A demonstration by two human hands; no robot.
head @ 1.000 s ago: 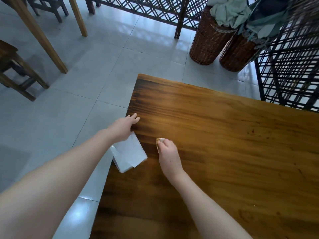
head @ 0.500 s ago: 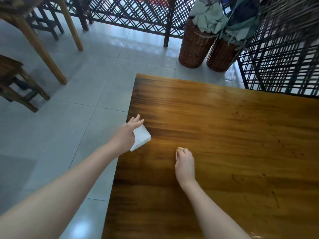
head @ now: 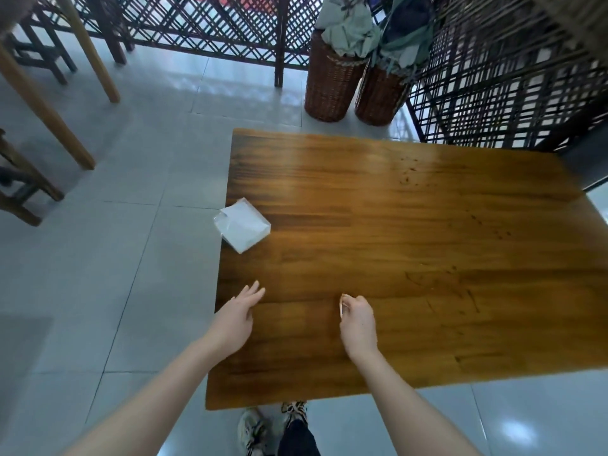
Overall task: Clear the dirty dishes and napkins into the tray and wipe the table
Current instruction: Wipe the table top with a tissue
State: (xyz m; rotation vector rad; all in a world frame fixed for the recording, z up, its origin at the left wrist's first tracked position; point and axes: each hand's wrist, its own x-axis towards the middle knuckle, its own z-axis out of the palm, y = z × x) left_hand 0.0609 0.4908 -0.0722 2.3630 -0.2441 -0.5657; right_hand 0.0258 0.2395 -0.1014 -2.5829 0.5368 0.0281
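1. The wooden table (head: 411, 258) filled the centre and right of the frame, standing on a pale tiled floor (head: 131, 274).
2. A white napkin packet (head: 243, 227) lay at the table's left edge, centre-left of the frame, with one corner past the edge.
3. The left hand (head: 235, 319) was at that same edge, lower in the frame and apart from the packet. Its grip was open, fingers straight, holding nothing.
4. The right hand (head: 358, 320) was over the table at lower centre. Its grip was closed, fingers curled round a small pale scrap (head: 342, 307) too small to identify.
5. Dark specks (head: 408, 179) dotted the table's right side.
6. Two wicker baskets (head: 330, 77) stuffed with cloth stood on the floor at top centre.
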